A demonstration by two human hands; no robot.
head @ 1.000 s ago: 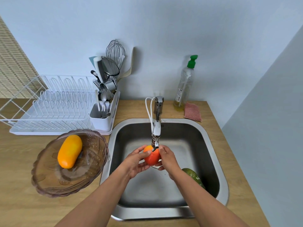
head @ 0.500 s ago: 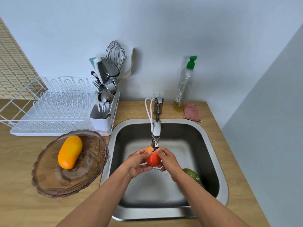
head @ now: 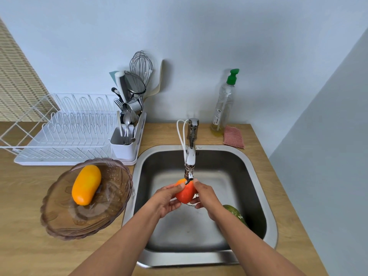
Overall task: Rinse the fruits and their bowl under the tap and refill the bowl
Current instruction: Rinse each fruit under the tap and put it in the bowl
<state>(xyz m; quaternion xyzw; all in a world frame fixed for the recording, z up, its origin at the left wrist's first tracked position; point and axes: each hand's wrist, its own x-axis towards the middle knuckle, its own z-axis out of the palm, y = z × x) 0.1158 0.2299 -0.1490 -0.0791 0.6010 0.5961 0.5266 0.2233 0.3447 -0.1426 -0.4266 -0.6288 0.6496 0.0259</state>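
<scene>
Head view: left hand, right hand hold fruit, long axis toward tap.

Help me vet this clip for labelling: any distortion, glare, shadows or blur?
Head view: wide-angle lens bows the sink and dish rack; light is soft, with faint shadows behind the whisk and soap bottle; pale sheen on the sink's front rim; left hand, right hand and red fruit look sharp.
</scene>
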